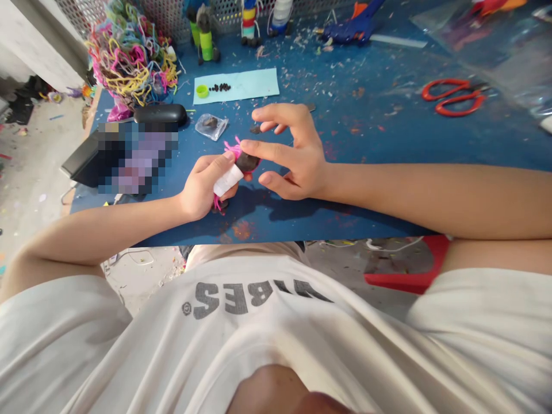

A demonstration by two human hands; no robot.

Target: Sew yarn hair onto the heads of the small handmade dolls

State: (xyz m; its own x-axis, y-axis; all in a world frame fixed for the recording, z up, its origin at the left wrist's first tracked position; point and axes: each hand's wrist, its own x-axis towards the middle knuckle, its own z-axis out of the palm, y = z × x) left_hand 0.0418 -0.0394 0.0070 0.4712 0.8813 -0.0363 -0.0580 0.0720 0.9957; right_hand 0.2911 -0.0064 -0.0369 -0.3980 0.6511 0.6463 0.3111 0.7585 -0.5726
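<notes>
A small figure (228, 180) with a white body, a dark round head and pink yarn is held near the table's front edge. My left hand (203, 187) is wrapped round its white body, thumb on top. Fingers apart, my right hand (297, 152) is beside the dark head, the index fingertip at or just over it; whether it touches is unclear. Behind the figure lies a small clear bag (211, 125) with a dark lump inside. Farther back, a light blue strip (254, 84) carries a green ring (202, 91) and several small black beads (222, 87).
Tangled yarn (129, 57) fills the back left, near a black case (160, 116) and a stand with a blurred screen (140, 161). Finished-looking figures (206, 40) stand at the back. A blue glue gun (351, 26), red scissors (459, 98) and clear plastic (495, 57) are to the right.
</notes>
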